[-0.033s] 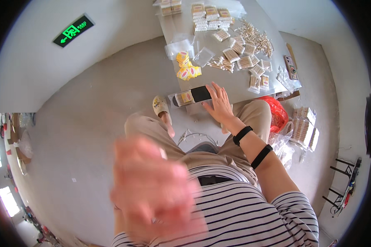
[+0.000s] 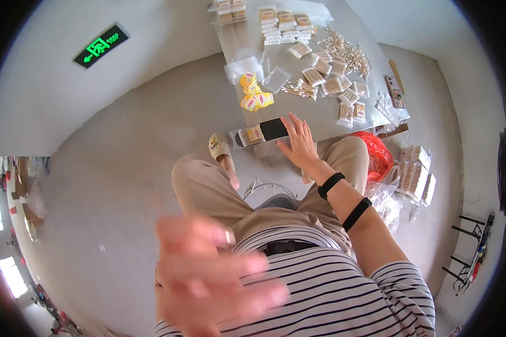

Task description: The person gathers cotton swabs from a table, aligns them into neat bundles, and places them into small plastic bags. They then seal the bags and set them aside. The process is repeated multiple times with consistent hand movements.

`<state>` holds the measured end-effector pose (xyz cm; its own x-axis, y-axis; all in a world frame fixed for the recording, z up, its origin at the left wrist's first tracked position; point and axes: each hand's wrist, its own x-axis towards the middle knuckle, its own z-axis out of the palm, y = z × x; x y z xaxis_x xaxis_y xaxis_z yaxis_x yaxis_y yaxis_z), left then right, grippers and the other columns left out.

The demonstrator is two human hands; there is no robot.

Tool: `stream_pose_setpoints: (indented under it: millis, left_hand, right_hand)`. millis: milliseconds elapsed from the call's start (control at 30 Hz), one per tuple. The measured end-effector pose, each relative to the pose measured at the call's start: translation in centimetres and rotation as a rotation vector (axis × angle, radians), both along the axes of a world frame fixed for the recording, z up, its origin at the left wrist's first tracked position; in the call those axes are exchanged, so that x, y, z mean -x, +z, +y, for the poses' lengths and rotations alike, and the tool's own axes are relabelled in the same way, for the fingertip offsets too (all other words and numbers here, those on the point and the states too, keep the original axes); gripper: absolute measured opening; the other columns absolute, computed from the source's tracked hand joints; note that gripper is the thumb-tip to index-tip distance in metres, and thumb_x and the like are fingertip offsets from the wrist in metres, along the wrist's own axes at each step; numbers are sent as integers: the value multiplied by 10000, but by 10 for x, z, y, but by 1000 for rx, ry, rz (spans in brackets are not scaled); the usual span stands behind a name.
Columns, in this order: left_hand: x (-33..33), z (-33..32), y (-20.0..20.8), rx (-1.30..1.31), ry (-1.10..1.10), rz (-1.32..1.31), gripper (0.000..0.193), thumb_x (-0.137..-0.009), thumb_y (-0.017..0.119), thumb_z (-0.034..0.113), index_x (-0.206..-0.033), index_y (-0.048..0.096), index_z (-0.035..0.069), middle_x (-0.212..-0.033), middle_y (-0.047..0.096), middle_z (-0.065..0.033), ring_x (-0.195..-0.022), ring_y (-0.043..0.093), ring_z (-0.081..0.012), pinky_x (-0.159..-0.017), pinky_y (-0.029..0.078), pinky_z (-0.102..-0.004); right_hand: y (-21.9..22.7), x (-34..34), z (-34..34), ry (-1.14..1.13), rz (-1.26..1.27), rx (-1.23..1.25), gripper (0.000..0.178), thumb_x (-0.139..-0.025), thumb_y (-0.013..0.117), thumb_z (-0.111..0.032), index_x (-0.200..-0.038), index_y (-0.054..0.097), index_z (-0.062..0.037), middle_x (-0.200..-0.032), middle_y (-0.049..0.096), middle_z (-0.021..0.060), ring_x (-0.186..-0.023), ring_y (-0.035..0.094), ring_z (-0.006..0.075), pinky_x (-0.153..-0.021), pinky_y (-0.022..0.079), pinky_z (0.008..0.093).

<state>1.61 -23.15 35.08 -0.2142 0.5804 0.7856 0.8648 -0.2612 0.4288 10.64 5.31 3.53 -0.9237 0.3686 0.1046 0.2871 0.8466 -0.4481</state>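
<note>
Lower than before, the blurred left grip [image 2: 205,275] looks released. The unclenched right grip [image 2: 302,141] rests on a flat black strip [image 2: 274,128], probably to steady it; just left of this grip lies a yellow-labelled bundle of wooden-stick cotton swabs [image 2: 251,135] in clear plastic [image 2: 234,144].

Left hand [image 2: 216,278], bare and motion-blurred, is up close to the camera, left of the black rectangular waist buckle [image 2: 287,246] and lower in view; fingers are apart, loosely bent, pointing rightward. Left forearm mostly hides behind it. Right forearm [image 2: 346,199], wearing two black bands [image 2: 331,186], stretches forward, right of the buckle. Right hand [image 2: 301,141] lies well beyond the buckle, palm down, fingers extended, thumb spread.
</note>
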Motion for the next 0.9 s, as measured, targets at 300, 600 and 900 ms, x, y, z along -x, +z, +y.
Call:
stream_pose_setpoints:
  millis: [300, 600, 900]
  left_hand:
    - [-63, 0, 47, -227, 71, 405, 284, -1028, 678, 190, -1268, 580, 307, -1013, 550, 71, -930, 567, -140, -781, 435, -351]
    - [-79, -1, 71, -168, -305, 314, 44, -956, 634, 191, -954, 601, 220, -892, 686, 12, -740, 577, -151, -523, 412, -242]
    - [-136, 40, 68, -216, -231, 204, 269, -866, 659, 149, -1104, 783, 153, -713, 680, -55, -525, 506, -116, -439, 369, -223]
  right_hand:
    - [23, -53, 11, -55, 20, -93, 746, -973, 689, -371, -1602, 389, -106, -1629, 350, 189, -1525, 335, 373, -1306, 206, 521]
    - [32, -101, 30, -183, 71, -141, 735, -974, 692, -383, -1591, 405, -104, -1628, 354, 195, -1520, 340, 376, -1301, 215, 529]
    - [36, -116, 34, -213, 100, -120, 700, -985, 682, -392, -1560, 443, -73, -1605, 382, 220, -1497, 369, 408, -1289, 232, 545]
